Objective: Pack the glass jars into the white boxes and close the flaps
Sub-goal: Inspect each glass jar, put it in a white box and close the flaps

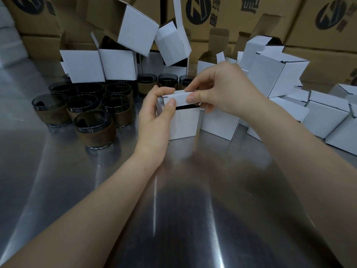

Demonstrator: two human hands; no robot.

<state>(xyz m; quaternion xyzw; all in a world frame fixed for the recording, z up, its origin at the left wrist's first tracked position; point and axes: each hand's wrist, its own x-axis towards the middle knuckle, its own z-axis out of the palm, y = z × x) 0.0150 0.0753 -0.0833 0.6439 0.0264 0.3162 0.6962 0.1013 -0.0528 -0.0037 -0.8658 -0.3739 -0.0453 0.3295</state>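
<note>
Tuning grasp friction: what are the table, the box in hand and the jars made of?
Table: brushed metal, likely stainless; streaky reflections.
Box in hand: matte white cardboard; folded flaps.
Jars: smoky clear glass, each with a brown band, maybe leather or cork.

1. Both bare forearms reach forward from the lower corners and converge toward the middle.
2. The left hand (156, 118) stands upright, palm turned inward, thumb laid across the front and fingers curled round the far side in a closed grip on the small white cardboard box (183, 120).
3. The right hand (222, 89) arches over from above, wrist bent, thumb and forefinger pinching the box's top flap.
</note>
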